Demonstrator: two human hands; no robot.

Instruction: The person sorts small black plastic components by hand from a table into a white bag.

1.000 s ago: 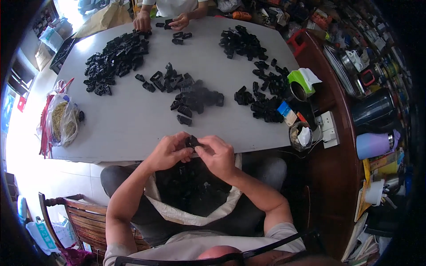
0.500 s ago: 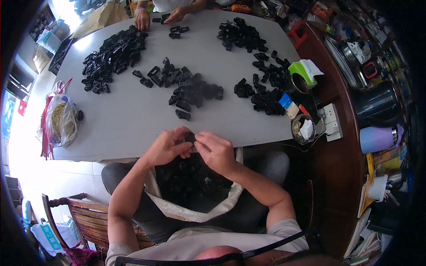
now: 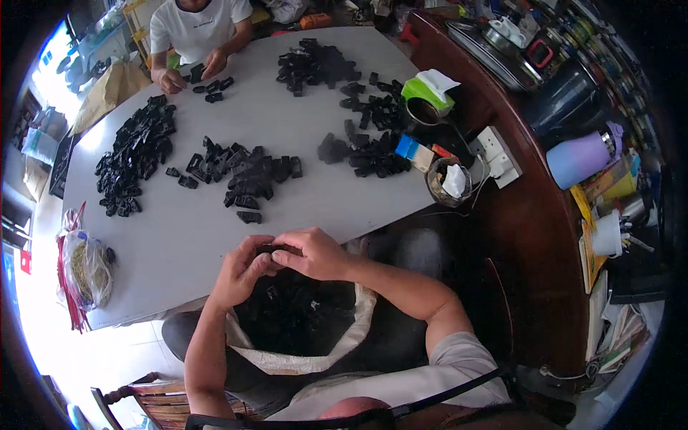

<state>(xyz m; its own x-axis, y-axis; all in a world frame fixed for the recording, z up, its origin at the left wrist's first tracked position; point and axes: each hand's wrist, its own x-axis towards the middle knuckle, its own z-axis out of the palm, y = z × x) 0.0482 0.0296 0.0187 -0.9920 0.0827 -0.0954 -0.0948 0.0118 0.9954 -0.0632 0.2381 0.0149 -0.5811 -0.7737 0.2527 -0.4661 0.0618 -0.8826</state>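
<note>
Both of my hands meet over the near edge of the table, closed around one small black plastic part (image 3: 269,249). My left hand (image 3: 247,269) grips it from the left, and my right hand (image 3: 309,253) pinches it from the right; fingers cover most of the part. Just below them, an open white sack (image 3: 362,315) in my lap holds many similar black parts (image 3: 294,308). Beyond my hands, a loose pile of black parts (image 3: 247,175) lies mid-table, with a single part (image 3: 249,216) at its near end.
More black piles lie at the left (image 3: 136,158), far right (image 3: 312,66) and right (image 3: 376,154). A co-worker (image 3: 197,36) handles parts across the table. A tissue box (image 3: 428,93), a glass jar (image 3: 448,183), a power strip (image 3: 496,155) and a plastic bag (image 3: 87,272) sit around the edges.
My head view has turned, so the table appears shifted left and tilted. My right hand has wrapped further over the black part. The co-worker's upper body has come into view.
</note>
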